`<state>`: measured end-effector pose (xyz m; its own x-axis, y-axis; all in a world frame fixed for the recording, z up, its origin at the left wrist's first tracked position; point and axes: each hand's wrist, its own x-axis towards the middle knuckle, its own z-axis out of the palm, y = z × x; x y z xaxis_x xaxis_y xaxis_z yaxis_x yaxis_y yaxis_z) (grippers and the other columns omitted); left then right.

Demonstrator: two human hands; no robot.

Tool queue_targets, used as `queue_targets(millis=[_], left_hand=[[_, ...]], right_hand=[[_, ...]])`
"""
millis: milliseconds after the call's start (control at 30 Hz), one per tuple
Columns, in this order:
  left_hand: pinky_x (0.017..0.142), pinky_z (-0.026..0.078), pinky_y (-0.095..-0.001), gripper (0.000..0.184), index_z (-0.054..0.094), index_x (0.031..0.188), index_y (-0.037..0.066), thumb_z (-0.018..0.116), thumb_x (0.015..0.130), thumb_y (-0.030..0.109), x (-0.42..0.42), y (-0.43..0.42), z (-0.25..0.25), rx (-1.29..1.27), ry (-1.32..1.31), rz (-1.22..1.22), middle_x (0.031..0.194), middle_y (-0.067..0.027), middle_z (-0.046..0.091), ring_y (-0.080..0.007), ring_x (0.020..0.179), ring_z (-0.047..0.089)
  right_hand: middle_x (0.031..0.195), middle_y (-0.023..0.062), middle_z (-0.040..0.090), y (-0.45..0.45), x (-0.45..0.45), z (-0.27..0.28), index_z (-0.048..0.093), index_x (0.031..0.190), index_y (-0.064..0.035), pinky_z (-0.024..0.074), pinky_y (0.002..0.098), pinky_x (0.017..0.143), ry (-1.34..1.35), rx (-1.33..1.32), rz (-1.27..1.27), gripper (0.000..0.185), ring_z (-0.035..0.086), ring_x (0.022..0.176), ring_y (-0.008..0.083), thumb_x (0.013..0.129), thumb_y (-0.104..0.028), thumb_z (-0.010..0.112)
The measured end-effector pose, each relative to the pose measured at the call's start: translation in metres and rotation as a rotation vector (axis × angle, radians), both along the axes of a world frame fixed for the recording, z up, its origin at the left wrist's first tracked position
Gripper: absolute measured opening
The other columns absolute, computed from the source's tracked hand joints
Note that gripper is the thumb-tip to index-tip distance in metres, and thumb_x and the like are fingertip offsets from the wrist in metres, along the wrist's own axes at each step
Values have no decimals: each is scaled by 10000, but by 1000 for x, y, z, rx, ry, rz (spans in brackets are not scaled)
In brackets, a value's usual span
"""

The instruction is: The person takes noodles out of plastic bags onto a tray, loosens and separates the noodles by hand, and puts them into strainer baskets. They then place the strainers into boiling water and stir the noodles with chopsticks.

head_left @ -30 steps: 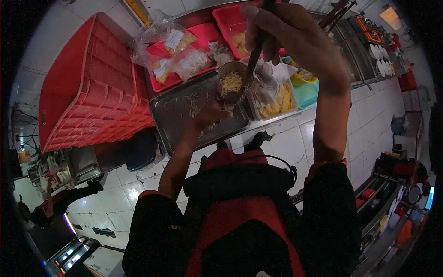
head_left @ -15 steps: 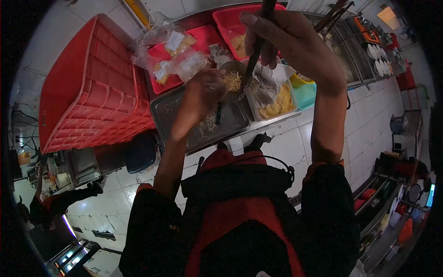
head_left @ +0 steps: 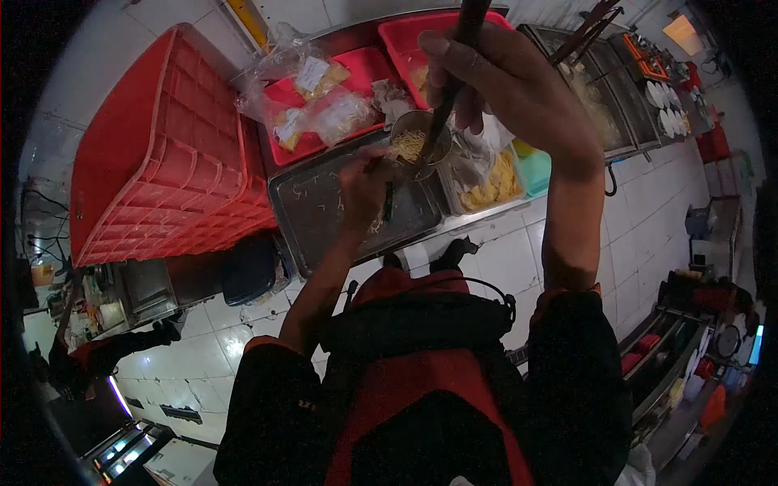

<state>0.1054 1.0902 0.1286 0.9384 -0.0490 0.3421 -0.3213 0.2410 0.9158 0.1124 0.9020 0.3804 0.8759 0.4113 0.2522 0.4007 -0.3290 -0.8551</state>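
My right hand (head_left: 506, 85) grips the dark long handle (head_left: 444, 113) of a round strainer (head_left: 429, 154). Pale noodles (head_left: 409, 144) lie in the strainer, above the right part of a dark metal tray (head_left: 308, 227). At the strainer's left side is my left hand (head_left: 365, 182), its fingers drawn together near the noodles; what they hold, if anything, is too small to make out. Loose noodle bits are scattered on the tray.
Behind the tray, a red tray (head_left: 369, 73) holds plastic bags (head_left: 336, 117). A clear container (head_left: 494, 186) of yellow pieces stands to its right. Large red crates (head_left: 174, 162) stand at the left. Another person (head_left: 89, 356) is at the far left.
My left hand moved up to the strainer, then slightly down and right beside it. Fewer loose noodles lie on the tray. The strainer remains in my right hand.
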Motion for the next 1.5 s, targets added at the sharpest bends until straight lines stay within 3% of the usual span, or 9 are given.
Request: queue_targets(millis=[167, 267, 467, 567, 967, 1100, 1267, 1400, 1500], left_hand=[[821, 443, -293, 239, 615, 1037, 0, 629, 836, 127, 18, -1, 58, 640, -367, 166, 1039, -107, 598, -156, 880, 594], [815, 435, -293, 254, 617, 1046, -6, 595, 862, 167, 21, -5, 33, 178, 146, 221, 990, -85, 627, -126, 841, 582], [744, 439, -243, 263, 634, 1022, -5, 604, 851, 192, 1, 11, 56, 537, 418, -162, 860, -40, 656, -75, 805, 568], [722, 440, -228, 228, 643, 1019, 11, 594, 850, 156, 0, 10, 70, 240, 520, -139, 911, -35, 652, -76, 808, 566], [947, 376, -308, 308, 538, 1152, -40, 464, 882, 86, -8, -1, 104, -116, 161, -39, 1161, -112, 577, -172, 1052, 531], [953, 359, -304, 269, 540, 1128, -6, 518, 893, 123, -9, -33, 99, 313, 45, -149, 1134, -123, 577, -151, 1085, 505], [576, 368, -221, 199, 572, 976, -22, 508, 927, 160, 16, -51, 105, 183, -22, 286, 722, 12, 533, -79, 639, 469], [524, 293, -227, 242, 540, 800, 4, 519, 927, 210, 20, -17, 128, -120, 37, 210, 644, 15, 451, -74, 579, 403], [470, 266, -246, 424, 351, 634, 136, 423, 951, 409, 17, -4, 153, -100, -70, -28, 560, 32, 296, -93, 506, 308]], right_hand=[[671, 48, 610, 0, 2, -7, 577, 773, -39, 429, 204, 436, 37, 26, -21, 348, 565, 506, 75, 927, -343, 508], [674, 49, 612, -2, 1, -5, 577, 776, -40, 431, 202, 434, 44, 48, -21, 346, 564, 499, 75, 928, -344, 507], [566, 40, 578, -2, -4, 0, 597, 723, -28, 438, 203, 409, 37, -69, -43, 397, 558, 454, 77, 932, -349, 494], [561, 41, 579, -9, -1, 1, 599, 721, -25, 440, 206, 405, 50, 18, 9, 403, 565, 449, 82, 934, -348, 490], [582, 45, 587, -18, 19, 2, 605, 747, -17, 462, 225, 430, 34, 28, 40, 412, 596, 484, 107, 928, -369, 491], [623, 58, 597, -11, 22, 13, 611, 798, -10, 488, 239, 486, 32, 14, 91, 382, 607, 536, 111, 933, -346, 488], [954, 124, 631, -47, 44, -13, 581, 1072, 3, 514, 276, 657, -413, 323, -48, 291, 631, 784, 152, 931, -241, 506], [1006, 101, 616, -169, 58, -76, 610, 1049, -18, 479, 279, 741, -161, -184, -570, 239, 607, 848, 161, 941, -188, 481], [1047, 90, 613, -123, 48, -111, 606, 1083, -19, 415, 273, 869, 86, 94, -334, 272, 562, 953, 157, 939, -193, 455]])
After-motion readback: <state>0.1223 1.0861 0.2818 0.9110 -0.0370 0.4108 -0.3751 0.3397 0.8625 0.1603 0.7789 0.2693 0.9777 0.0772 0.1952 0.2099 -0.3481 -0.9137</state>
